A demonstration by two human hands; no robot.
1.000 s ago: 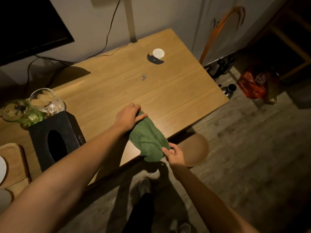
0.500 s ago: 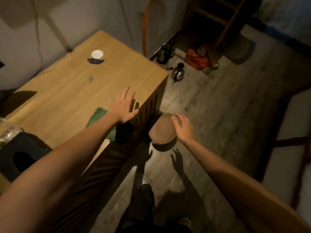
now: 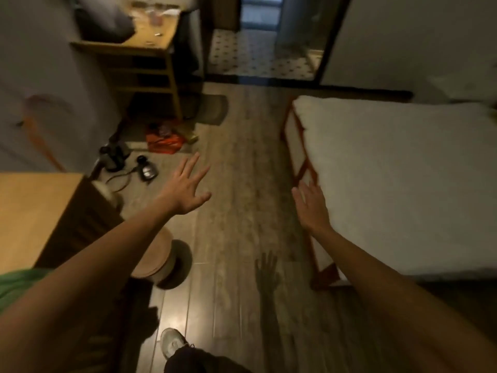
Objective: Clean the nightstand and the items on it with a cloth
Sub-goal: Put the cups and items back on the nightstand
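Since half a second ago the view has swung right, away from the wooden table (image 3: 32,208) and toward the open floor (image 3: 242,184) and bed (image 3: 403,184). Both hands have left the table edge and now hang in the air over the floorboards.

Left hand (image 3: 185,188): raised over the floor at centre, fingers straight and spread apart, thumb out to the right, holding nothing. Fingertips point far and slightly right.

Right hand (image 3: 312,204): beside the near-left corner of the bed, fingers straight and close together, pointing far. Empty. Whether it touches the mattress edge, cannot tell.

Green cloth (image 3: 16,284): only a patch shows at the near left edge, partly hidden behind the left forearm. It lies at the near end of the table, well apart from both hands. Too little is visible to tell its long axis or which way it points.

Round brown stool (image 3: 156,262): on the floor just right of the table, under the left forearm.

Far left: wooden shelf unit (image 3: 150,65) against the wall, blurred clutter on top. Near its foot an orange bag (image 3: 164,141); nearer, a small dark kettle (image 3: 146,169) and a cord on the floor.

Far centre: doorway to a patterned tile floor (image 3: 258,55).

Near bottom: one light shoe (image 3: 172,343) and a dark trouser leg. Hand shadow on the boards between the arms.
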